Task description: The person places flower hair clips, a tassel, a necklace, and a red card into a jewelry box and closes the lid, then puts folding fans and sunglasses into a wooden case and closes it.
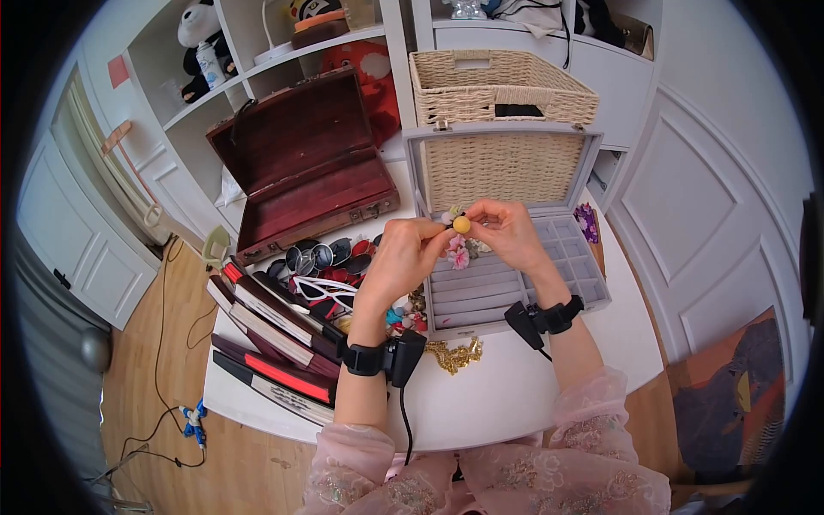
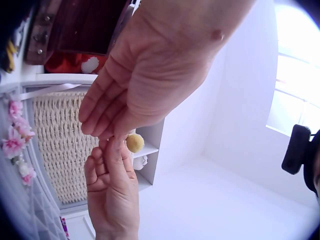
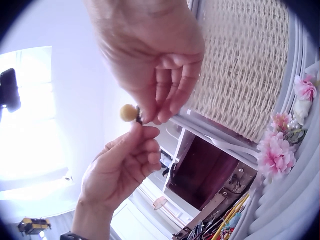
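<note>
A small piece with a yellow ball point(image 1: 462, 225) is held between the fingertips of both hands, above the open grey jewellery box point(image 1: 481, 327). The left hand point(image 1: 403, 260) pinches it from the left and the right hand point(image 1: 508, 236) from the right. In the right wrist view the ball point(image 3: 128, 112) sits on a dark part between the fingertips. Pink flowers point(image 1: 459, 256) lie in the box just below the hands; the same flowers point(image 3: 276, 154) show in the right wrist view.
An open dark red case point(image 1: 318, 202) stands at the back left, a woven basket point(image 1: 506, 86) behind the box. Sunglasses point(image 1: 322, 257) and books point(image 1: 275, 326) lie at the left. A gold chain point(image 1: 455, 355) lies before the box, a purple patterned item point(image 1: 587, 223) at its right.
</note>
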Tool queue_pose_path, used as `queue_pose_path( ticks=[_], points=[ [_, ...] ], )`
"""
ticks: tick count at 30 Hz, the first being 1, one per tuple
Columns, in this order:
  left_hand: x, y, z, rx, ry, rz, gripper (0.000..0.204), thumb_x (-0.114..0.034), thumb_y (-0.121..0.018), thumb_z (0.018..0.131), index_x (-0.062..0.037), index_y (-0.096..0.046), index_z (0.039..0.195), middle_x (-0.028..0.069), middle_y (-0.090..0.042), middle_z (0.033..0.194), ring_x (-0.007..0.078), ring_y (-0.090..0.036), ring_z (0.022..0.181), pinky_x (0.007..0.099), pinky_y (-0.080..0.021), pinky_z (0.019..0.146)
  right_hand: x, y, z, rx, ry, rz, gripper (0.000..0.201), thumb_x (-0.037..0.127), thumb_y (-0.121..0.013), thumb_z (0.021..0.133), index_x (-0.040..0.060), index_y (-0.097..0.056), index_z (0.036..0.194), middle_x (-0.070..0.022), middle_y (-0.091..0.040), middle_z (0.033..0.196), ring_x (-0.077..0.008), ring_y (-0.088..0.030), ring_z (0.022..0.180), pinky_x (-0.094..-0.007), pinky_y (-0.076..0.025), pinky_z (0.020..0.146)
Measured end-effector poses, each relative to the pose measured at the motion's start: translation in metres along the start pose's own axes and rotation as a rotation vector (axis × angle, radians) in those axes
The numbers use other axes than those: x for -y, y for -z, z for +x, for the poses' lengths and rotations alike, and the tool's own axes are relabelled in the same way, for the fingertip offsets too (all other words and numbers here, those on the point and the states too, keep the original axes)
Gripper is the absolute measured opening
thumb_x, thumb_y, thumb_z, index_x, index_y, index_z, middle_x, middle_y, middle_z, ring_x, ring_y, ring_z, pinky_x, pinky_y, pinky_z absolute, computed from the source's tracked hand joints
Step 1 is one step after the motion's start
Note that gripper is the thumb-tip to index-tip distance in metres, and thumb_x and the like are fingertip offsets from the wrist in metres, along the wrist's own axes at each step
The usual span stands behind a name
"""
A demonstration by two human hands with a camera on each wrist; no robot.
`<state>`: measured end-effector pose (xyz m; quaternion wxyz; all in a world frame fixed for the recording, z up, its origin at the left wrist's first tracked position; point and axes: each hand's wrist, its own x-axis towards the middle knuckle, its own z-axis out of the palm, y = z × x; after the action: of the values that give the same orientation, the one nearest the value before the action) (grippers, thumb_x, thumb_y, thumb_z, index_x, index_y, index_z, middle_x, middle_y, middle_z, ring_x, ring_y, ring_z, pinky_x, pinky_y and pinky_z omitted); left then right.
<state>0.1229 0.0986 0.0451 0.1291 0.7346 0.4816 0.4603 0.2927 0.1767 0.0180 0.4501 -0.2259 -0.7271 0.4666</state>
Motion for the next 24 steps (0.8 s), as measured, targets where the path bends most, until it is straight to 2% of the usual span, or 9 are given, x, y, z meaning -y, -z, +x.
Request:
queue_pose_path(
  ticks=[13, 24],
  points=[
    [0.0000, 0.0020, -0.0013, 0.003, -0.017, -0.014, 0.014, -0.010, -0.063, 0.079, 0.0038, -0.064, 0.081, 0.0209, -0.054, 0.062, 0.0317, -0.048, 0.049, 0.0350, -0.039, 0.049, 0.0071, -0.0035, -0.0009, 0.007, -0.009, 0.076, 0.016, 0.009, -0.067, 0.082, -0.0011, -0.066, 0.094, -0.0032, -0.065, 0.083, -0.0068, -0.059, 0.076, -0.0220, -0.049, 0.068],
    [-0.0012, 0.0029, -0.0013, 0.005, -0.001, -0.039, 0.014, -0.010, -0.063, 0.080, 0.0045, -0.064, 0.082, 0.0196, -0.057, 0.064, 0.0278, -0.051, 0.049, 0.0325, -0.041, 0.050, 0.0068, -0.0015, -0.0011, -0.044, 0.023, 0.003, 0.012, 0.004, -0.064, 0.081, -0.0022, -0.066, 0.091, -0.0033, -0.066, 0.083, -0.0069, -0.060, 0.074, -0.0206, -0.049, 0.065]
  ],
)
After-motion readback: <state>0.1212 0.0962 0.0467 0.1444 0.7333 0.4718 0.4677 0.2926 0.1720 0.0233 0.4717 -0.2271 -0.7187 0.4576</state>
